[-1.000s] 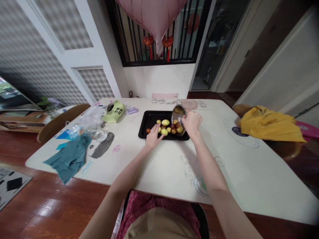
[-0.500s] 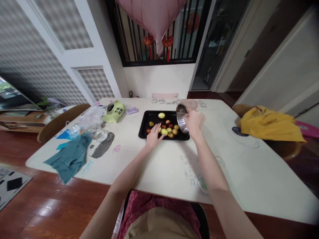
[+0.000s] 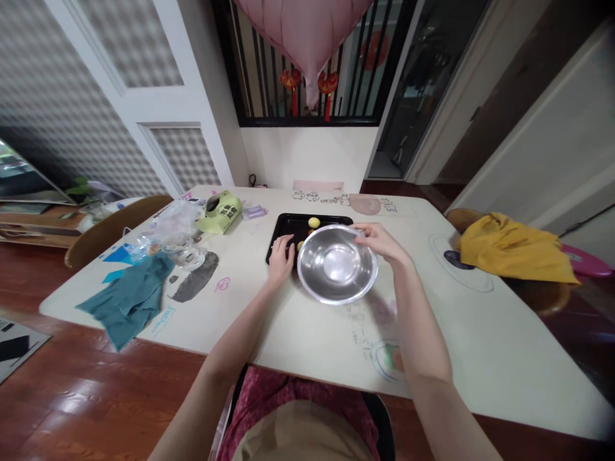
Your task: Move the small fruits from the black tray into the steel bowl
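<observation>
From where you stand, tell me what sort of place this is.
Probably a home's dining area: a white table covered in doodles, a brown chair at its left end, and a pink balloon beyond it.

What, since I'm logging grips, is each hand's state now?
Left hand: at the black tray; grip cannot be told.
Right hand: holding metal bowl by its rim.

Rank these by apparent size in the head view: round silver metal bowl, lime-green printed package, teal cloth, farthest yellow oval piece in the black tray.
1. Silver metal bowl and teal cloth: too alike to rank
2. Lime-green package
3. Yellow oval piece
</observation>
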Tool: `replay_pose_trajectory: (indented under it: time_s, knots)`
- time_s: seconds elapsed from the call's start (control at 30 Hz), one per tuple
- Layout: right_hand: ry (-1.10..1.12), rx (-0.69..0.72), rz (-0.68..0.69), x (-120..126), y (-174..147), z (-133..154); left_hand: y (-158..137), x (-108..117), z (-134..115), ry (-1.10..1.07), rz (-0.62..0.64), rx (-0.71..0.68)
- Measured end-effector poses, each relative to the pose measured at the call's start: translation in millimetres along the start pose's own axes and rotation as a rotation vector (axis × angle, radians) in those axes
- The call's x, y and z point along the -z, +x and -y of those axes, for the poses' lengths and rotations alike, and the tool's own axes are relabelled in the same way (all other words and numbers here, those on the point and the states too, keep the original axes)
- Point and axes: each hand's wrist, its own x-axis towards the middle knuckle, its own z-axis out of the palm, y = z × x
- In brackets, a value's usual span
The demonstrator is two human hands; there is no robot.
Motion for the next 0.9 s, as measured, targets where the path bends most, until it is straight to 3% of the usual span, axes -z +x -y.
replay_pose_trajectory:
  time_s: [0.1, 0.2, 0.33, 0.5, 0.63, 0.8, 0.9]
  knots:
    - [0.042, 0.009, 0.408, -24.4, 10.0, -4.3, 1.4, 11.8, 9.3, -0.063, -0.050, 0.043]
    - [0.041, 0.006, 0.662, -52.1, 20.5, -14.1, 0.6, 19.7, 18.2, -0.094, -0.098, 0.091]
    - [0.017, 0.015, 0.768, -72.9, 28.1, -32.4, -1.2, 20.9, 25.5, -0.125, -0.139, 0.159]
    - [-0.037, 0.035, 0.836, -65.2, 29.3, -43.5, -2.8, 16.0, 27.4, -0.147, -0.125, 0.179]
    - [-0.062, -0.005, 0.687, -36.6, 31.2, -50.4, -3.9, 15.3, 27.3, -0.140, -0.118, 0.147]
    - [-0.329, 0.039, 0.058, -7.2, 30.7, -70.3, -8.1, 23.5, 20.1, -0.184, -0.093, 0.019]
    - [-0.533, 0.138, -0.131, -6.6, 26.5, -82.7, -12.2, 34.9, 10.1, -0.177, -0.027, -0.114]
